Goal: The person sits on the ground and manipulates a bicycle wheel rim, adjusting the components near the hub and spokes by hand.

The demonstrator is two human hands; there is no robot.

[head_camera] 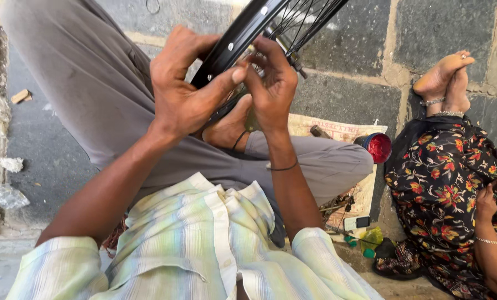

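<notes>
Paving of large dark stone slabs (443,28) fills the upper right of the frame, and the person sits cross-legged on it in grey trousers (87,83) and a pale striped shirt (204,250). A second person in a dark flowered garment (443,178) sits at the right edge, bare feet crossed near the upper right, well apart from the work.

Running up from the frame's middle to the top centre is a black bicycle wheel rim (243,33) with thin spokes (301,25) fanning behind it. The left hand (184,83) wraps the rim from the left, its thumb pressed along the inner side; its fingers are closed round the rim. The right hand (270,83) sits just beside it, its fingers (259,72) pinched together at the rim's inner face, seemingly on a spoke end or nipple, though what they pinch is too small to tell.

To do this well, I judge the left hand should keep the rim from turning, braced against the knee, while the right works only with its fingertips, turning a little at a time and feeling the spoke's tension. The thumb lies close to the pinch, so it risks being nipped if the rim slips.

Smaller things lie at lower right: a red round tin (377,148), a printed sack (337,129) under the leg, and a small white box (357,223) beside green bits.
</notes>
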